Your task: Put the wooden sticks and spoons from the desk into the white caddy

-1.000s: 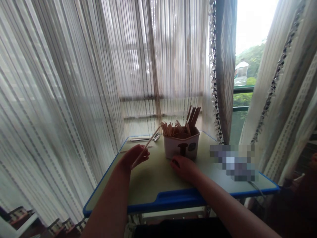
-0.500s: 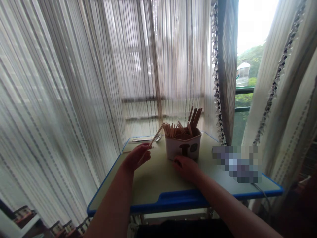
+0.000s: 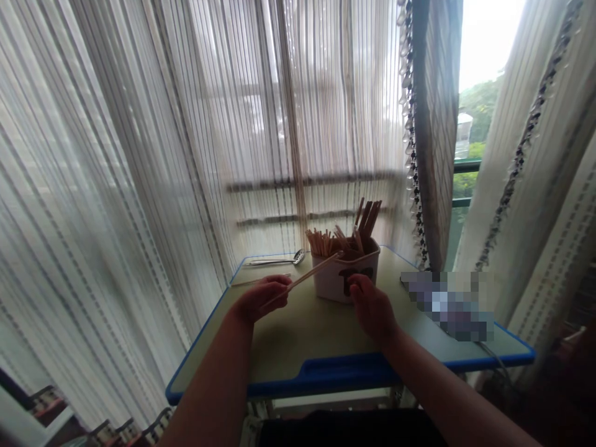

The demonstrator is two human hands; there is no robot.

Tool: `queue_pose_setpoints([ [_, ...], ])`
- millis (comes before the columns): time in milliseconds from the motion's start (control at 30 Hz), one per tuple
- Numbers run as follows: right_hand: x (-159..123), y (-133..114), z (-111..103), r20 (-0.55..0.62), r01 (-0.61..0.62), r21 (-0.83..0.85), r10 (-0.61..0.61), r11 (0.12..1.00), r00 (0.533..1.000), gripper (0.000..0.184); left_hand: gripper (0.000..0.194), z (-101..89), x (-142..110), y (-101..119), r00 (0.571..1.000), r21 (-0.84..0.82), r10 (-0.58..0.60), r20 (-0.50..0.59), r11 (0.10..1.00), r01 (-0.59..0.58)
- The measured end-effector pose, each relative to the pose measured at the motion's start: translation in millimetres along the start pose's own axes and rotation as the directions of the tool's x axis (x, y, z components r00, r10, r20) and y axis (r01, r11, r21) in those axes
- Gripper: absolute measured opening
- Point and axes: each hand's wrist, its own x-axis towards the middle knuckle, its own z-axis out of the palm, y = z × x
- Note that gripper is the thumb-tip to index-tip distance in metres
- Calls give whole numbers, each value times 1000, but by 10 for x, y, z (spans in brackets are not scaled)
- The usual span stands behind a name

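My left hand [image 3: 267, 294] is closed around a pair of pale wooden chopsticks [image 3: 316, 268]. They slant up to the right, and their far ends pass in front of the holder's rim. A white utensil holder [image 3: 328, 282] with a brown rim and a dark print stands on the table, divided inside. Many light chopsticks [image 3: 321, 242] fill its left part, and several darker wooden handles [image 3: 369, 218] rise at its back right. My right hand [image 3: 375, 307] is just before the holder's front, fingers curled, with nothing visible in them. Whether it touches the holder I cannot tell.
A slotted metal spoon [image 3: 298, 256] lies at the table's back left, with thin sticks [image 3: 242, 282] nearer the left edge. A blurred-out object [image 3: 447, 307] with a cable is at the right. The table [image 3: 298, 341] has a blue edge; curtains [image 3: 261, 136] hang behind it.
The chopsticks in my left hand have tipped down to the right, from steep to a shallower slant, towards the holder. My right hand has lifted off the table beside the holder and moved right.
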Motion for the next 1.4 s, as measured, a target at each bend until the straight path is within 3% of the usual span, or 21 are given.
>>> queue_pose_setpoints([
  [100,4,19,-5,-80,-26,14,27,1000,996,30,18,3,22,-15,999,56,-45,29,997,43],
  [267,24,41,41,-85,12,46,-8,999,996,29,20,-17,74,-65,988,117,-81,133,991,65],
  [400,48,56,71,-123,-38,114,52,993,991,27,21,0,84,-84,984,145,-98,147,986,77],
  [467,61,71,91,-85,-55,132,66,990,994,26,23,25,81,-85,984,167,-113,137,982,89],
  [600,78,99,123,-37,-66,66,69,996,997,27,26,47,103,-97,987,181,-161,23,971,155],
  [767,120,154,89,-254,-171,6,167,985,953,29,22,-25,198,-130,969,45,-184,-165,980,194],
  [867,145,188,67,-326,-220,0,208,975,922,31,21,-46,230,-137,972,45,-120,-200,990,132],
  [967,150,190,60,-317,-221,14,214,975,924,32,23,-29,235,-137,975,88,5,-223,996,15],
  [1100,137,171,59,-302,-218,45,222,975,927,33,25,-16,247,-149,964,141,82,-252,989,-47],
  [1267,132,196,79,-281,-206,132,236,970,930,33,28,-31,258,-160,962,176,115,-248,982,-72],
  [1400,143,204,93,-244,-242,355,339,903,908,35,29,-9,254,-172,968,176,97,-230,983,-57],
])
